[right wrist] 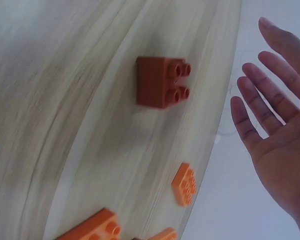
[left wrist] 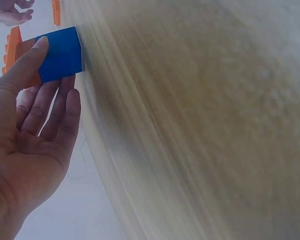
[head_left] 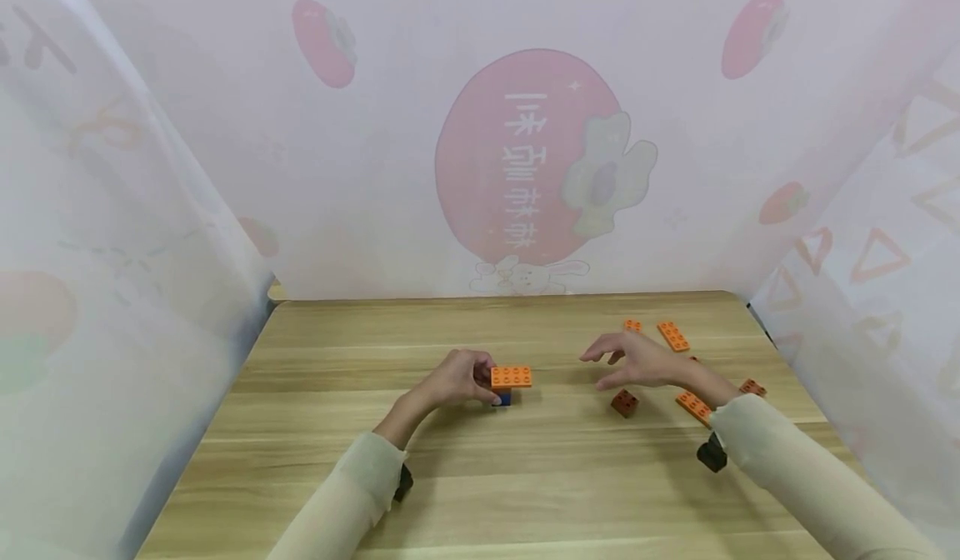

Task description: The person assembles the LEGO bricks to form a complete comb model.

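Near the middle of the table, my left hand pinches a small stack of toy building bricks between thumb and fingers. At its bottom is a blue brick, with a brown brick in the middle, partly covered by the thumb. A flat orange eight-stud brick forms the top and juts out to the right in the head view. My right hand hovers over the table with fingers spread and nothing in them. Just below it in the head view sits a brown four-stud brick, apart from the fingers.
Loose bricks lie on the right side of the wooden table: a long orange one, another orange one under the right forearm, a small orange one and a brown one. Printed curtains hang around the table.
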`<action>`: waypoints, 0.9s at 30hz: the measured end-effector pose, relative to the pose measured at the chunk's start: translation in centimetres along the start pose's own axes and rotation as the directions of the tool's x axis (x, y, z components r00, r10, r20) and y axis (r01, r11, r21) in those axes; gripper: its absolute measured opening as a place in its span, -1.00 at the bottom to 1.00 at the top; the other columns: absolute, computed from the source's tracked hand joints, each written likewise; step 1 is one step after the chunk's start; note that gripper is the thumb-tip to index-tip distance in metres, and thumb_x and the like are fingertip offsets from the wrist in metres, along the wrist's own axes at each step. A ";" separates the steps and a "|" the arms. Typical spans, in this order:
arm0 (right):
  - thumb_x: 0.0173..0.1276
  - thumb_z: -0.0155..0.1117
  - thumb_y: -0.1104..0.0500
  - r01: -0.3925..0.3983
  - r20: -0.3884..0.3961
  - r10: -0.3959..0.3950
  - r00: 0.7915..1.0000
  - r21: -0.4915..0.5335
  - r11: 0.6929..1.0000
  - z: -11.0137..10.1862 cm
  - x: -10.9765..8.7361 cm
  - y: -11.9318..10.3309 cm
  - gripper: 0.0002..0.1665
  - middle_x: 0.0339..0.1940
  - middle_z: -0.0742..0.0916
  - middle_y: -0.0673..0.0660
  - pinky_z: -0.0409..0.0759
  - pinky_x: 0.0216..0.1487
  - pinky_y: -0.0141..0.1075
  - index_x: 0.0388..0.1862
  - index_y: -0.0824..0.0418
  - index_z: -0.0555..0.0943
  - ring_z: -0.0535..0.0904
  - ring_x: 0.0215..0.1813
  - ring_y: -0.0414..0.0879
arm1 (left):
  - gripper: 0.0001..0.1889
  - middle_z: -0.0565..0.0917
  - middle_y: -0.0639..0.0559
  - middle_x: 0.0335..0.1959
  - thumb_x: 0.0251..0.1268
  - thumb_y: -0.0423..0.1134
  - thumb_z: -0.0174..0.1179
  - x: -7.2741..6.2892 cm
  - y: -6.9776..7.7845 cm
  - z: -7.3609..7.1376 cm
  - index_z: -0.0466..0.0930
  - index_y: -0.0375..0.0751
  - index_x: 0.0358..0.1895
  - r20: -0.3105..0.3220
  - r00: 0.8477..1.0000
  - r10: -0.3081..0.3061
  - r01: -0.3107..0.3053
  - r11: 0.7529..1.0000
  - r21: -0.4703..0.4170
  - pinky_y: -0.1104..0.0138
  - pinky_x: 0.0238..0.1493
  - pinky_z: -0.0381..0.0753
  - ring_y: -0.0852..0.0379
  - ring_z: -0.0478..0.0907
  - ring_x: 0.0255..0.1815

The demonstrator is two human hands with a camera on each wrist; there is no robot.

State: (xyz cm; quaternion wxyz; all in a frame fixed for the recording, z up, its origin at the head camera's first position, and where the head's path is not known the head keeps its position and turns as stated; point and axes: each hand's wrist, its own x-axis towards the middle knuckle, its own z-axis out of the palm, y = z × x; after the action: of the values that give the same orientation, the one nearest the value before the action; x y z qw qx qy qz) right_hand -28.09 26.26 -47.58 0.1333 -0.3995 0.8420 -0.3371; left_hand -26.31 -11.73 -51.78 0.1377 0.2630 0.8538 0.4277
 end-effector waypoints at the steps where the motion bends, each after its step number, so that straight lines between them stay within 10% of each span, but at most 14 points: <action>1: 0.38 0.56 0.17 -0.005 0.005 0.005 1.000 -0.002 1.000 0.0 -0.1 0.1 -0.49 0.21 0.74 0.25 0.70 0.16 0.16 0.24 0.34 0.68 0.65 0.19 0.33 | -0.69 0.79 0.07 -0.26 0.09 -0.39 0.63 0.0 0.0 0.0 0.68 -0.21 -0.17 -0.001 1.000 -0.003 0.003 1.000 -0.002 0.37 -0.13 0.77 0.22 0.74 -0.23; 27: 0.20 0.69 0.13 -0.063 0.087 0.066 0.994 -0.038 0.997 0.0 -4.1 2.2 -0.35 0.24 0.75 0.20 0.70 0.17 0.11 0.26 0.26 0.70 0.67 0.21 0.17 | -0.69 0.79 0.09 -0.27 0.08 -0.38 0.64 -0.2 0.3 0.1 0.70 -0.20 -0.16 -0.013 1.000 -0.002 0.002 1.000 0.018 0.38 -0.14 0.76 0.24 0.72 -0.25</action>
State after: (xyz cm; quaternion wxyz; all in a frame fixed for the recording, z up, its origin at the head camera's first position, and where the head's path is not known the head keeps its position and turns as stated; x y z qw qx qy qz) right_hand -26.69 30.42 -49.22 0.1740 -0.3888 0.8536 -0.2999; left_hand -26.06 -11.65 -51.61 0.1302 0.2605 0.8588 0.4214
